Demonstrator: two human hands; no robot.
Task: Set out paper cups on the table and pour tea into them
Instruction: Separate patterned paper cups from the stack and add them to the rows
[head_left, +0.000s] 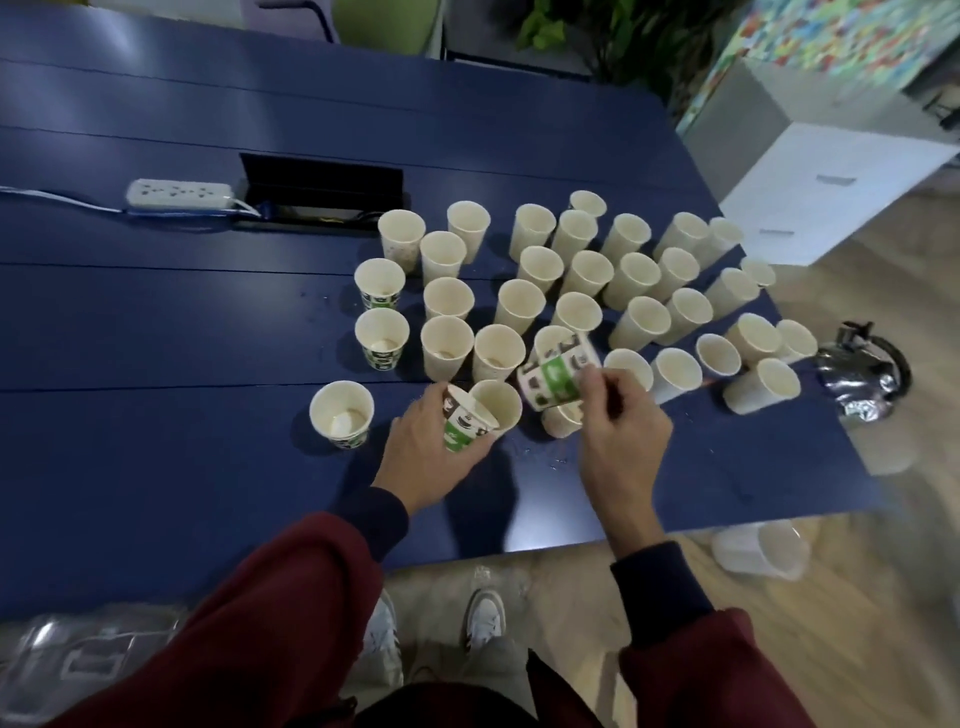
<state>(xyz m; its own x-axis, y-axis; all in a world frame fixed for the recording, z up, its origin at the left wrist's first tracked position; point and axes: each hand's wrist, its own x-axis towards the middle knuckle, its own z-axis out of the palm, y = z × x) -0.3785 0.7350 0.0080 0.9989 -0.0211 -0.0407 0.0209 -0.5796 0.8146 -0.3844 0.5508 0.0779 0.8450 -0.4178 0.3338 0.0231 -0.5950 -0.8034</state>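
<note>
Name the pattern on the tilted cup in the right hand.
The cup is white with a green band and dark icon squares; head view.

Loose maroon sleeves (291, 587) ending in dark navy cuffs (384, 517); white sneakers (485, 618) on both feet

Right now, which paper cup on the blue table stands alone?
The green-printed white paper cup at the near left, just left of the left hand, bare blue table all round it.

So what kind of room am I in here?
Probably an office meeting room: a long blue table with a built-in cable box, a power strip lying beside it, and a white drawer cabinet off to the side.
</note>
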